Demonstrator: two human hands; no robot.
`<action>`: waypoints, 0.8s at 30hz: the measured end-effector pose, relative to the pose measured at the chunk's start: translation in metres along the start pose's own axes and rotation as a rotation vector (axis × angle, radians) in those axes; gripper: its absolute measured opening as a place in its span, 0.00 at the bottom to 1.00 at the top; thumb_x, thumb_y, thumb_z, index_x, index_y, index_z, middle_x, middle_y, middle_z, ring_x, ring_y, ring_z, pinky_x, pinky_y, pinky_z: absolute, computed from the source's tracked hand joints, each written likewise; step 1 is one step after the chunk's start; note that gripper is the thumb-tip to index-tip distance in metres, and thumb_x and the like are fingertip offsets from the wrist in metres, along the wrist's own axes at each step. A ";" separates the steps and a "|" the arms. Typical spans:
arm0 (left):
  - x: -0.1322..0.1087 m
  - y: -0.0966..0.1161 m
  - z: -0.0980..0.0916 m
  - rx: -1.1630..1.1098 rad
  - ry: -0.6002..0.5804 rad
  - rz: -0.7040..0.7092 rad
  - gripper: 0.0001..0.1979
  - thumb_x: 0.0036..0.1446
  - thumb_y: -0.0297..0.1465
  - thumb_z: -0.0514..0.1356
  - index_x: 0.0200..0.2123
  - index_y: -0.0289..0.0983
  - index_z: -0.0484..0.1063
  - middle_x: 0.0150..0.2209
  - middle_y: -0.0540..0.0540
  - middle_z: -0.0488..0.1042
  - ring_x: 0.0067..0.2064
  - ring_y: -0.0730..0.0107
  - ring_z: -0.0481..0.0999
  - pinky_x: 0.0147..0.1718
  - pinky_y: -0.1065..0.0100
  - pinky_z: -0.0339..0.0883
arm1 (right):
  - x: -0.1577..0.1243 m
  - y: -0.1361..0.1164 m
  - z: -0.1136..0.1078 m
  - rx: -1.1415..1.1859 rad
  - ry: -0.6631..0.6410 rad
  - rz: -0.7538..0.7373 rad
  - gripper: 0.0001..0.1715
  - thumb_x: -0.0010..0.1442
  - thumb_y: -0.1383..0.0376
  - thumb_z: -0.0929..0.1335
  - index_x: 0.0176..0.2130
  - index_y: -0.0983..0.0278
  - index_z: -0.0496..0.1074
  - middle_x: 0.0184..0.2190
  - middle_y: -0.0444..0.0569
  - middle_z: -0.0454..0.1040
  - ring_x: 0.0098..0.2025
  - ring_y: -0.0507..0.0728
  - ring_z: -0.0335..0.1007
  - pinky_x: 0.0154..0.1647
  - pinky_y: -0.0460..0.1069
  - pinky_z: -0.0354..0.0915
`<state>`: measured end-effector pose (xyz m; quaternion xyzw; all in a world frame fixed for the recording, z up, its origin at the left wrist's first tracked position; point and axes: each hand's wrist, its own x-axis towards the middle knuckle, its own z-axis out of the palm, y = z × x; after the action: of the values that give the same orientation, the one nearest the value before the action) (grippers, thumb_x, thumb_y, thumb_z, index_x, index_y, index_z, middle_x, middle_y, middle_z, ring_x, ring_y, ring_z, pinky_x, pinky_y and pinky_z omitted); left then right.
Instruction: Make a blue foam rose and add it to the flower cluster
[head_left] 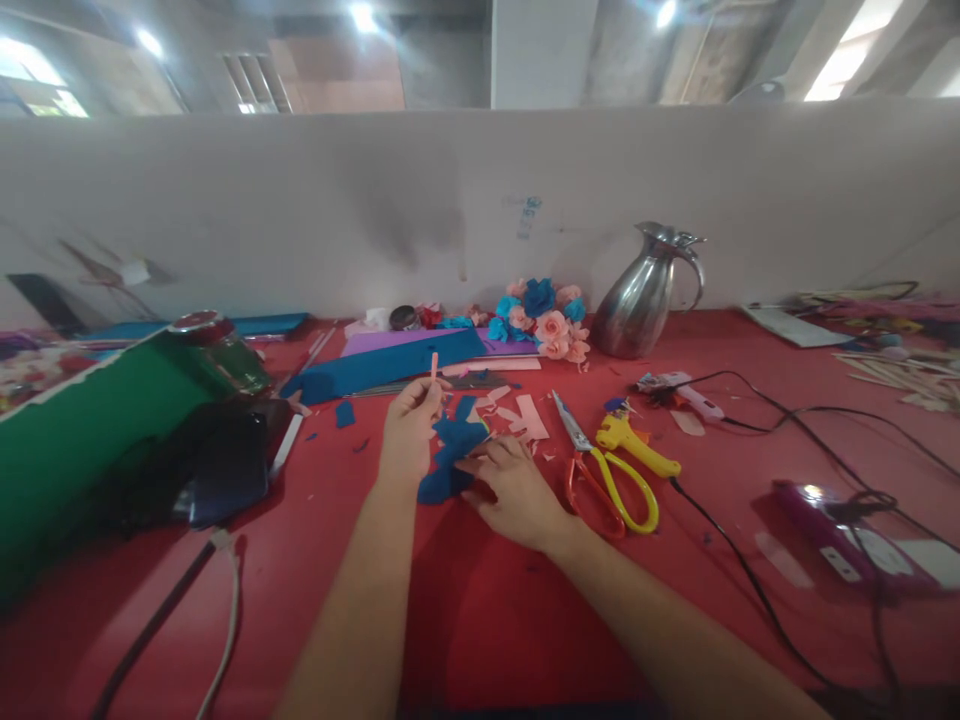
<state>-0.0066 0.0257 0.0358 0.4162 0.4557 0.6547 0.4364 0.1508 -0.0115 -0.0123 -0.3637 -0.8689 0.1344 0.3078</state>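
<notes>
My left hand (415, 420) is closed in a pinch on a narrow pink paper strip (434, 366), which stands upright above the fingertips. Lower and to the right, my right hand (513, 487) reaches over cut pieces of blue paper (448, 478), its fingertips touching them. Its fingers are bent and partly spread, and nothing shows clearly gripped in them. Pink paper scraps (532, 417) lie just beyond my right hand. Scissors (579, 430) with one red and one yellow handle rest to its right, blades slightly apart.
A yellow glue gun (637, 447) with a black cord lies beside the scissors. Behind stand a bunch of pink and blue paper flowers (553, 333) and a steel jug (637, 300). At left are a phone (229, 468), a glass jar (225, 355) and a green board (90, 440). A purple power strip (847, 540) lies right.
</notes>
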 end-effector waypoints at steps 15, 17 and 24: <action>0.000 -0.001 -0.005 0.090 0.005 -0.088 0.10 0.41 0.34 0.67 0.28 0.36 0.78 0.21 0.52 0.67 0.21 0.80 0.57 0.19 0.74 0.48 | 0.004 0.007 0.001 -0.078 0.090 0.081 0.05 0.56 0.71 0.66 0.29 0.64 0.72 0.32 0.49 0.74 0.41 0.59 0.63 0.45 0.54 0.61; -0.003 -0.003 -0.001 0.109 -0.058 -0.108 0.10 0.41 0.34 0.67 0.29 0.36 0.79 0.21 0.51 0.68 0.21 0.79 0.60 0.19 0.74 0.50 | 0.003 0.005 0.000 -0.062 0.083 0.086 0.05 0.54 0.72 0.67 0.30 0.63 0.72 0.31 0.49 0.74 0.41 0.58 0.63 0.44 0.53 0.61; -0.011 0.000 0.010 0.024 -0.179 -0.133 0.08 0.40 0.32 0.68 0.27 0.36 0.79 0.23 0.48 0.73 0.25 0.74 0.67 0.24 0.72 0.57 | 0.006 -0.005 0.007 -0.186 0.016 -0.068 0.12 0.55 0.70 0.68 0.39 0.58 0.76 0.39 0.49 0.74 0.45 0.61 0.62 0.47 0.57 0.60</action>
<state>0.0053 0.0174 0.0369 0.4471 0.4490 0.5790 0.5130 0.1403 -0.0112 -0.0131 -0.3620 -0.8870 0.0396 0.2838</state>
